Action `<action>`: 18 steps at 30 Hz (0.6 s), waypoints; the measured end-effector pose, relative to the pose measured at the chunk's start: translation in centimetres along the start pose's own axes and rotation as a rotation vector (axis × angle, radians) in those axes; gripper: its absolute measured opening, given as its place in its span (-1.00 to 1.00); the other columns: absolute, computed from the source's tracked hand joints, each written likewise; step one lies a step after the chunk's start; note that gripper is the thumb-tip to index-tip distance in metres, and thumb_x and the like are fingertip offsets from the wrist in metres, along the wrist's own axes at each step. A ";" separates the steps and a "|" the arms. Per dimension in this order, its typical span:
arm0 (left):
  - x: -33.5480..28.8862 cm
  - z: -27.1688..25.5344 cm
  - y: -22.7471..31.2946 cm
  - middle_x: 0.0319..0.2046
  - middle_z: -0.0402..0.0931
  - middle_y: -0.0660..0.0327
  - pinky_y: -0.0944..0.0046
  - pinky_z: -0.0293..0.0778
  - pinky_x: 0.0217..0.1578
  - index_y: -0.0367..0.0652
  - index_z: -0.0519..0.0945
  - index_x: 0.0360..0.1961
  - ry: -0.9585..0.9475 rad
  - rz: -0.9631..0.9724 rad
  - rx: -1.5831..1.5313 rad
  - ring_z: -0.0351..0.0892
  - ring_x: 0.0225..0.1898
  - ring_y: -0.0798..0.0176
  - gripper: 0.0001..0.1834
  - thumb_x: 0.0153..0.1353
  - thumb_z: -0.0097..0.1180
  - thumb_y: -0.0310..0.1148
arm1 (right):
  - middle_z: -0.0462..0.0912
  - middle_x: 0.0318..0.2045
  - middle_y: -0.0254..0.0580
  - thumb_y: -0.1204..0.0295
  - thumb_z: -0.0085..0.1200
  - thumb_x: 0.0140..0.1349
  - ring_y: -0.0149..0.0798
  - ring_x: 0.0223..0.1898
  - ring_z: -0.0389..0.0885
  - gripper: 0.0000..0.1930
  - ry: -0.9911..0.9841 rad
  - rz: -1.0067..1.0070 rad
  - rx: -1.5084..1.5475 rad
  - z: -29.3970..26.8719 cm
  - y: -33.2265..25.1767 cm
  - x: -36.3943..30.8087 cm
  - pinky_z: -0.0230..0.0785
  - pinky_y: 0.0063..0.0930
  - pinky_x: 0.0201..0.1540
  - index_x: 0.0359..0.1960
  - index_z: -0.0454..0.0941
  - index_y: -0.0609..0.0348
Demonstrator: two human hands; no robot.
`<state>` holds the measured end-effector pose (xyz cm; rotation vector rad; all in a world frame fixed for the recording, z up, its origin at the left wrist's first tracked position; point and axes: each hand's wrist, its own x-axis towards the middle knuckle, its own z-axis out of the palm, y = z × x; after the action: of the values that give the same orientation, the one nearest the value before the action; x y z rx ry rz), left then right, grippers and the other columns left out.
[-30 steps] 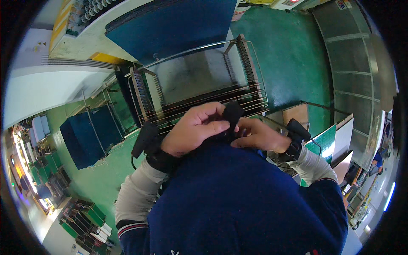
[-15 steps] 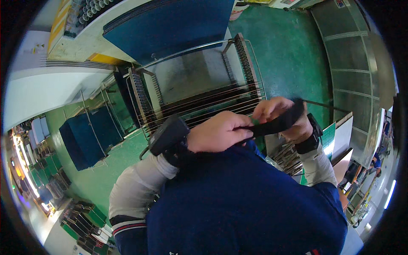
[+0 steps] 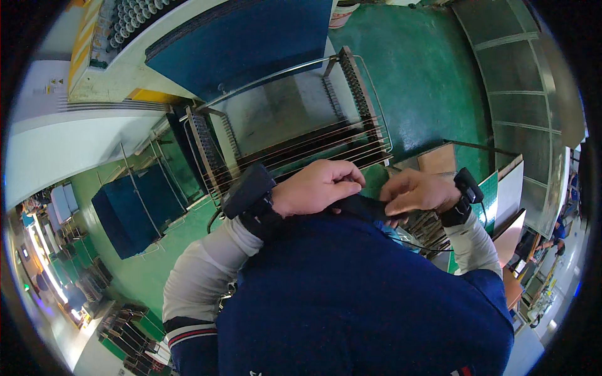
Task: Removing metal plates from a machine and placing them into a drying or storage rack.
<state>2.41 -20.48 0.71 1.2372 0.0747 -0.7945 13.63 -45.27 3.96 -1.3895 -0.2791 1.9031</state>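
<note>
A soft black piece of cloth (image 3: 362,206) stretches between my two hands, close in front of my dark blue shirt. My left hand (image 3: 318,187) has its fingers curled and pinches the cloth's left end. At the other end, my right hand (image 3: 419,193) grips it between thumb and bent fingers. The cloth's lower part merges with the dark shirt, so its full shape is hidden. Black box-shaped devices are strapped on my left wrist (image 3: 249,189) and right wrist (image 3: 467,187), over pale sleeves.
Ahead stands a metal rack (image 3: 359,84) with slotted sides and several thin boards across it. Large blue panels (image 3: 244,44) lean behind. A cart with dark blue panels (image 3: 128,207) is at left. Metal-framed panels (image 3: 523,106) and upright boards (image 3: 506,191) stand at right. Another person (image 3: 555,235) is far right.
My right hand has come down and turned, and the black cloth's raised loose end has dropped between the hands. My left hand has shifted slightly up and left.
</note>
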 end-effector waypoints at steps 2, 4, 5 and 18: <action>0.1 -0.4 -0.4 -0.34 0.59 0.17 0.30 0.50 -0.25 -0.25 0.58 -0.09 0.003 0.166 0.155 0.54 -0.32 0.34 -0.72 0.28 0.17 -0.29 | 0.67 -0.36 -0.32 0.41 0.25 0.24 -0.50 -0.33 0.57 -0.79 -0.028 -0.060 -0.072 0.9 0.5 0.5 0.41 -0.58 -0.26 -0.18 0.62 0.29; -0.7 -1.0 0.0 -0.31 0.59 0.14 0.25 0.50 -0.22 -0.25 0.58 -0.09 -0.037 0.178 0.274 0.56 -0.31 0.28 -0.68 0.23 0.22 -0.25 | 0.65 -0.39 -0.35 0.41 0.25 0.23 -0.51 -0.34 0.54 -0.80 0.007 -0.136 -0.175 1.2 1.1 0.7 0.39 -0.57 -0.25 -0.22 0.62 0.28; -1.2 -1.3 0.2 -0.29 0.60 0.11 0.21 0.50 -0.19 -0.24 0.58 -0.09 -0.080 0.187 0.391 0.58 -0.31 0.21 -0.63 0.18 0.27 -0.22 | 0.62 -0.41 -0.39 0.41 0.26 0.22 -0.52 -0.35 0.51 -0.82 0.044 -0.210 -0.275 1.4 1.4 0.9 0.37 -0.57 -0.25 -0.25 0.62 0.27; 0.0 1.7 -2.5 -0.26 0.52 0.00 -0.08 0.45 -0.11 -0.20 0.54 -0.21 0.077 0.136 0.877 0.51 -0.13 -0.16 -0.63 -0.15 0.20 -0.43 | 0.52 -0.40 -0.42 0.49 0.30 0.13 -0.52 -0.35 0.43 -0.79 0.217 -0.242 -0.097 4.4 2.3 3.4 0.30 -0.56 -0.27 -0.29 0.50 0.21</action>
<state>0.34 -22.19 -0.68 2.0732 -0.3270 -0.6707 8.30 -43.51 1.86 -1.5374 -0.4173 1.5466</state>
